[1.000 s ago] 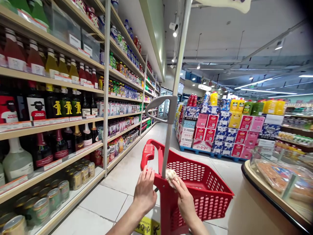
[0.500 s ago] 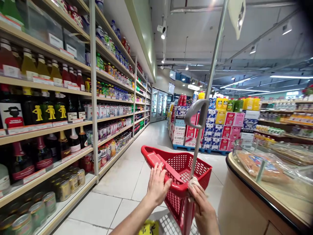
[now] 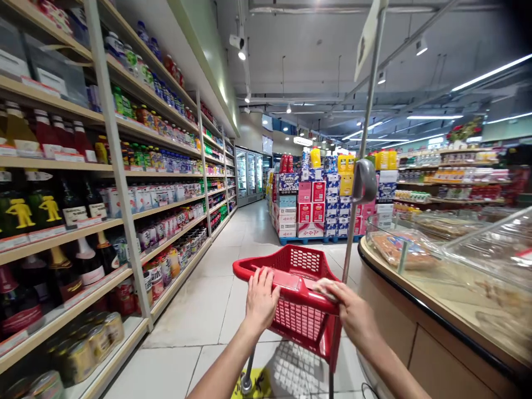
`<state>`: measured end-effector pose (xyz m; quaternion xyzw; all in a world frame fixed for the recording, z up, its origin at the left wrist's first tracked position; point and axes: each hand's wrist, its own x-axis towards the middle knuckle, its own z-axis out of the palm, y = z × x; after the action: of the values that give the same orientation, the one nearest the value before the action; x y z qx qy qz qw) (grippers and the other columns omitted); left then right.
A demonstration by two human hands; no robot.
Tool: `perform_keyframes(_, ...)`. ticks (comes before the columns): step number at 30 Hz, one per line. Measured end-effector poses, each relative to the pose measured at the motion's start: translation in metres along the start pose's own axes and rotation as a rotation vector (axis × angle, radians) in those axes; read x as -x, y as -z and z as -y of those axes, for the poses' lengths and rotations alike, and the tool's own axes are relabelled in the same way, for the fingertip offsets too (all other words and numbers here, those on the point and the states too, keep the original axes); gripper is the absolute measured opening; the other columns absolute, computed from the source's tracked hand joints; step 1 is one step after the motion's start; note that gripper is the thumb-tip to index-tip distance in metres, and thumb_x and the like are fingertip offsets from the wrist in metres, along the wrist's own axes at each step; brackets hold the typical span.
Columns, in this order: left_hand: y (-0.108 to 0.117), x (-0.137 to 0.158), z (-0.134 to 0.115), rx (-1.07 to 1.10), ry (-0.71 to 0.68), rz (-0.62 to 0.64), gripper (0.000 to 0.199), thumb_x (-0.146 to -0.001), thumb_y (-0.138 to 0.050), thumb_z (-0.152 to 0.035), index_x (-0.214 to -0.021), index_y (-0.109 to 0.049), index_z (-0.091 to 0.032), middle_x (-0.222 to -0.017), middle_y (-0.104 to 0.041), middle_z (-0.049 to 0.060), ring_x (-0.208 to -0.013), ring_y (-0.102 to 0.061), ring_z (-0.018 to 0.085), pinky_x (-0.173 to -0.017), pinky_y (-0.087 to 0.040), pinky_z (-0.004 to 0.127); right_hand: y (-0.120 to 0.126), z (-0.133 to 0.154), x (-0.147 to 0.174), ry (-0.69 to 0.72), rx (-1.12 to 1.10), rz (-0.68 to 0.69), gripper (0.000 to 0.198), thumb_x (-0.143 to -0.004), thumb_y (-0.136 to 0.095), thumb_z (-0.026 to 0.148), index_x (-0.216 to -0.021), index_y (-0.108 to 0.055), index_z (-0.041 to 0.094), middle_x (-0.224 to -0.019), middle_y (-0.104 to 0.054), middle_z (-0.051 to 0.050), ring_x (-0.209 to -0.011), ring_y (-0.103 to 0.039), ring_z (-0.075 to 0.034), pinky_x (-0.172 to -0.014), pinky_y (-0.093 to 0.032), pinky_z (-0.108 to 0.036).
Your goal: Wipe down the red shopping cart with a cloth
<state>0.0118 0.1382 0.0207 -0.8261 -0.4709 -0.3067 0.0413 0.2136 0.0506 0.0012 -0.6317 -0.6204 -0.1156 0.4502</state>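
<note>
A red plastic shopping cart basket (image 3: pixel 299 324) with perforated walls stands before me. My left hand (image 3: pixel 261 296) lies over the left part of its red handle (image 3: pixel 243 269), fingers stretched out and resting on top. Farther right on the handle, my right hand (image 3: pixel 353 310) is closed on a crumpled white cloth (image 3: pixel 326 287), pressing it against the bar. Its fingertips are partly hidden. A metal pole (image 3: pixel 368 119) rises beside the right hand, carrying a grey plastic loop (image 3: pixel 364 180) and a pale sign (image 3: pixel 368 36) at the top.
Shelves (image 3: pixel 166 210) of bottles and cans line the left side. A rounded counter (image 3: pixel 390 316) with packaged food under clear covers stands close on the right. Stacked drink cartons (image 3: pixel 311 205) stand ahead. A yellow marking (image 3: pixel 264 382) lies on the tiled floor (image 3: pixel 208 310).
The cart handle has turned to lie more crosswise before me. My right hand, with the cloth, has moved from beside the pole onto the handle's top. The view has shifted right.
</note>
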Motion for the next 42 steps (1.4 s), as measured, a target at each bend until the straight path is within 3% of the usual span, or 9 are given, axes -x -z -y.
perform_keyframes(4,-0.009,0.003,-0.017,-0.071,-0.041,-0.051,0.042,-0.083,-0.042,-0.030,-0.123,-0.044,-0.019,-0.132,-0.043,0.006,-0.124,-0.032,0.025,-0.101,-0.026,0.050,-0.028,0.032,0.006,0.214,0.037,-0.069,0.048,-0.076,-0.031,0.006,-0.110,-0.059,0.026,-0.119,-0.055,-0.003,-0.114,-0.048,-0.018,-0.094,-0.042,-0.038)
perform_keyframes(11,-0.013,0.002,-0.023,-0.112,-0.121,-0.085,0.044,-0.081,-0.043,-0.025,-0.124,-0.042,-0.019,-0.132,-0.043,0.007,-0.125,-0.032,0.025,-0.100,-0.026,0.053,0.001,-0.042,0.000,0.050,0.183,-0.221,0.047,-0.075,-0.034,0.006,-0.106,-0.061,0.028,-0.116,-0.057,-0.002,-0.111,-0.049,-0.020,-0.092,-0.043,-0.043)
perform_keyframes(17,-0.020,0.003,-0.027,-0.112,-0.181,-0.130,0.049,-0.076,-0.045,-0.019,-0.124,-0.042,-0.015,-0.131,-0.045,0.008,-0.124,-0.034,0.023,-0.102,-0.028,0.045,-0.046,0.022,-0.006,0.255,0.086,-0.232,0.048,-0.076,-0.033,0.001,-0.109,-0.059,0.022,-0.120,-0.055,-0.005,-0.118,-0.043,-0.019,-0.096,-0.041,-0.038)
perform_keyframes(19,-0.019,0.006,-0.024,-0.096,-0.222,-0.106,0.056,-0.072,-0.044,-0.013,-0.128,-0.037,-0.013,-0.134,-0.041,0.008,-0.126,-0.032,0.022,-0.104,-0.026,0.044,-0.049,0.020,-0.004,0.284,0.052,-0.229,0.046,-0.077,-0.034,0.003,-0.110,-0.059,0.022,-0.120,-0.055,-0.005,-0.118,-0.043,-0.018,-0.097,-0.040,-0.038)
perform_keyframes(24,-0.009,0.010,-0.027,-0.015,-0.187,-0.028,0.062,-0.068,-0.042,-0.009,-0.130,-0.033,-0.013,-0.136,-0.037,0.010,-0.128,-0.027,0.022,-0.105,-0.021,0.047,-0.019,-0.021,-0.005,0.005,0.016,-0.225,0.044,-0.074,-0.036,0.008,-0.106,-0.062,0.024,-0.119,-0.056,-0.004,-0.116,-0.045,-0.020,-0.100,-0.035,-0.044)
perform_keyframes(30,-0.002,-0.015,-0.075,0.181,-0.277,0.082,0.068,-0.071,-0.050,-0.027,-0.133,-0.025,-0.017,-0.141,-0.028,0.011,-0.129,-0.023,0.026,-0.104,-0.022,0.051,-0.008,0.027,-0.022,-0.084,-0.417,-0.036,0.047,-0.084,-0.031,0.024,-0.131,-0.034,0.022,-0.128,-0.047,-0.005,-0.117,-0.044,-0.016,-0.097,-0.039,-0.035)
perform_keyframes(33,-0.010,-0.027,-0.094,0.231,-0.279,0.105,0.051,-0.074,-0.048,-0.023,-0.123,-0.041,-0.016,-0.129,-0.045,0.011,-0.120,-0.038,0.022,-0.102,-0.029,0.043,-0.010,0.023,-0.024,-0.131,-0.439,-0.052,0.050,-0.087,-0.027,0.034,-0.135,-0.026,0.019,-0.127,-0.048,-0.008,-0.114,-0.047,-0.016,-0.094,-0.040,-0.035)
perform_keyframes(37,-0.008,-0.034,-0.067,0.213,-0.308,0.044,0.035,-0.077,-0.046,-0.020,-0.112,-0.050,-0.021,-0.116,-0.056,0.005,-0.111,-0.047,0.018,-0.102,-0.029,0.042,-0.019,-0.020,-0.015,-0.092,-0.188,-0.177,0.048,-0.085,-0.031,0.040,-0.125,-0.042,0.017,-0.122,-0.052,-0.009,-0.113,-0.046,-0.022,-0.098,-0.031,-0.047)
perform_keyframes(42,0.002,-0.036,-0.012,0.090,0.115,-0.074,0.036,-0.083,-0.037,-0.021,-0.116,-0.047,-0.014,-0.119,-0.054,0.012,-0.111,-0.048,0.023,-0.099,-0.031,0.047,-0.031,-0.038,-0.008,-0.049,-0.130,-0.153,0.044,-0.086,-0.026,0.040,-0.111,-0.054,0.018,-0.117,-0.056,-0.007,-0.107,-0.048,-0.022,-0.095,-0.033,-0.047)
